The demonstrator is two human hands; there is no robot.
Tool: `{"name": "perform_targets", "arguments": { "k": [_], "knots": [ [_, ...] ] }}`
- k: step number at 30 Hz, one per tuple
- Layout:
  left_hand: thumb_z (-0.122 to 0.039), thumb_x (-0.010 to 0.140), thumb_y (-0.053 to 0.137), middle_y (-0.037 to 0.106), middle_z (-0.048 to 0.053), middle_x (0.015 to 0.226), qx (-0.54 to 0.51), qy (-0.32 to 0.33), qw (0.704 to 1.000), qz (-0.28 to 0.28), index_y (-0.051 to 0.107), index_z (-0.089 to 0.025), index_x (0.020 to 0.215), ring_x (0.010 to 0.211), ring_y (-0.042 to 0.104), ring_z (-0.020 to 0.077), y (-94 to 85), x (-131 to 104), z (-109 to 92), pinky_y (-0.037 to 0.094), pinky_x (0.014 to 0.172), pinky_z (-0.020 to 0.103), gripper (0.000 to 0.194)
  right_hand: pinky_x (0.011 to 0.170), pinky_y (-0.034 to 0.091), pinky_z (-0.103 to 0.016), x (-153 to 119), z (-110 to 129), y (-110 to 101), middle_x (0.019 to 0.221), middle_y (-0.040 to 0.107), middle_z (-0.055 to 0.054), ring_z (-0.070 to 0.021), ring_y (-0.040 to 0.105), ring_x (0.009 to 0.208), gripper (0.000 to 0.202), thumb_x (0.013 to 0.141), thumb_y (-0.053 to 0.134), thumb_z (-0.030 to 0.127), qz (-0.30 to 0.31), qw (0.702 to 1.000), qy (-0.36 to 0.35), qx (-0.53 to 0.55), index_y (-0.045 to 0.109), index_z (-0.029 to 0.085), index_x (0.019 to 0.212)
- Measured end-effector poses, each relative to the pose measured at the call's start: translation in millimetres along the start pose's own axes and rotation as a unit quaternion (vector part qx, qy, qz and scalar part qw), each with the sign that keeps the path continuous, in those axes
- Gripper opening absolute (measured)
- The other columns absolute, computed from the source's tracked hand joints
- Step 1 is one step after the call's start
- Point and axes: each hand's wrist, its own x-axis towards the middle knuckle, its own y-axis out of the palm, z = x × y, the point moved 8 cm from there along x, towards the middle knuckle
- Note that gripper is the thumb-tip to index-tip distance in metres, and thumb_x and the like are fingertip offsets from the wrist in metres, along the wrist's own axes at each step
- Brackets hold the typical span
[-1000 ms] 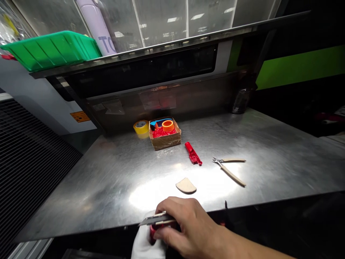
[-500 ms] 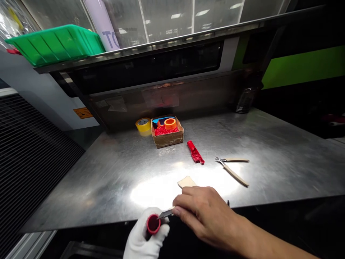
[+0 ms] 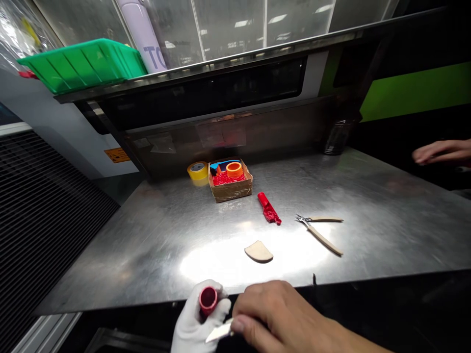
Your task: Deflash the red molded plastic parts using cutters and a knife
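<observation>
In the head view my left hand [image 3: 191,321], in a white glove, is closed around a red tubular part [image 3: 208,300] whose round open end faces up. My bare right hand [image 3: 275,316] pinches a small knife; its pale blade [image 3: 220,332] lies in front of the gloved fingers, below the tube's rim. Most of the knife's handle is hidden by my fingers. Just beyond my hands, on the metal table, lies a flat beige fan-shaped piece [image 3: 259,252]. Farther back is a second red part [image 3: 269,209], tubular at one end.
Nippers with beige handles [image 3: 320,233] lie spread on the metal table [image 3: 147,255]. A cardboard box [image 3: 232,191] holding red pieces and an orange ring stands beside yellow tape [image 3: 197,170]. A bottle [image 3: 335,136] stands back right. Another person's hand [image 3: 441,151] shows at the right.
My right hand has drawn the knife blade from the tube's rim down toward me, uncovering the beige piece. The red tube stays in my left hand. Another person's hand has appeared at the right.
</observation>
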Motion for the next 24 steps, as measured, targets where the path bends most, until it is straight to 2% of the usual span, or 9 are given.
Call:
{"name": "perform_targets", "arguments": {
  "k": [3,5,8,11,14,17,20,22,24],
  "knots": [
    [-0.029,0.059,0.083,0.064,0.002,0.065,-0.073,-0.020,0.997,0.030,0.064,-0.017,0.075,0.062,0.060,0.0173,3.8,4.8,-3.5,0.049,0.062,0.027,0.028,0.058,0.030,-0.021,0.6,-8.5,-13.7,0.073,0.057,0.004,-0.0094,0.047,0.064,0.019,0.089,0.052,0.036,-0.042,0.998,0.048,0.023,0.053,0.021,0.077],
    [-0.029,0.069,0.076,0.064,0.003,0.067,-0.167,-0.083,0.981,0.050,0.064,-0.016,0.079,0.062,0.061,0.0179,8.2,4.9,-0.3,0.052,0.064,0.030,0.020,0.057,0.029,-0.022,0.2,-17.1,-17.2,0.072,0.055,0.004,-0.0102,0.046,0.065,0.022,0.085,0.058,0.038,-0.055,0.995,0.084,0.028,0.051,0.020,0.075],
    [-0.019,0.083,0.060,0.066,0.008,0.082,-0.288,-0.189,0.937,0.052,0.063,-0.014,0.089,0.073,0.066,0.0196,14.2,0.5,7.8,0.054,0.074,0.037,0.009,0.056,0.030,-0.022,-0.2,-26.1,-3.0,0.074,0.057,0.004,-0.0108,0.048,0.067,0.020,0.081,0.062,0.036,-0.019,0.991,0.109,0.081,0.052,0.020,0.077],
    [-0.013,0.086,0.053,0.066,0.009,0.089,-0.342,-0.240,0.907,0.052,0.061,-0.013,0.093,0.081,0.067,0.0201,19.8,-2.4,12.7,0.054,0.082,0.039,0.010,0.056,0.032,-0.021,-0.6,-29.9,19.0,0.075,0.058,0.004,-0.0107,0.049,0.065,0.014,0.079,0.063,0.028,0.012,0.974,0.116,0.197,0.052,0.019,0.082],
    [-0.016,0.087,0.055,0.067,0.010,0.089,-0.330,-0.247,0.910,0.033,0.060,-0.013,0.096,0.080,0.068,0.0202,20.9,-3.4,15.4,0.055,0.079,0.037,0.012,0.059,0.035,-0.021,0.1,-32.8,32.5,0.074,0.059,0.003,-0.0113,0.051,0.067,0.010,0.078,0.059,0.017,0.000,0.943,0.124,0.308,0.050,0.018,0.083],
    [-0.025,0.085,0.059,0.067,0.007,0.082,-0.289,-0.244,0.926,0.019,0.062,-0.015,0.093,0.071,0.067,0.0187,21.1,-5.9,16.0,0.056,0.065,0.032,0.013,0.062,0.037,-0.023,1.0,-35.5,40.1,0.078,0.062,0.000,-0.0138,0.056,0.073,0.013,0.078,0.060,0.019,-0.001,0.918,0.137,0.372,0.051,0.016,0.086],
    [-0.031,0.085,0.059,0.065,0.005,0.074,-0.265,-0.260,0.928,0.027,0.061,-0.016,0.089,0.066,0.065,0.0190,23.3,-8.5,20.9,0.053,0.056,0.030,0.016,0.063,0.039,-0.023,1.5,-32.8,42.0,0.079,0.062,-0.001,-0.0139,0.056,0.073,0.014,0.080,0.060,0.021,0.019,0.901,0.131,0.414,0.050,0.015,0.087],
    [-0.032,0.086,0.058,0.062,0.005,0.071,-0.266,-0.271,0.925,0.028,0.060,-0.015,0.089,0.064,0.064,0.0185,22.7,-7.7,26.7,0.050,0.052,0.028,0.018,0.062,0.038,-0.022,0.5,-31.2,36.6,0.076,0.061,0.000,-0.0125,0.054,0.070,0.014,0.082,0.060,0.025,0.027,0.917,0.126,0.378,0.050,0.016,0.087],
    [-0.035,0.086,0.058,0.059,0.003,0.066,-0.283,-0.288,0.914,0.028,0.058,-0.015,0.087,0.056,0.060,0.0149,21.3,-6.0,33.6,0.044,0.045,0.023,0.020,0.061,0.036,-0.022,-1.1,-30.5,25.0,0.076,0.059,0.002,-0.0117,0.051,0.069,0.015,0.086,0.058,0.031,0.018,0.949,0.118,0.293,0.052,0.017,0.087]
  ]
}}
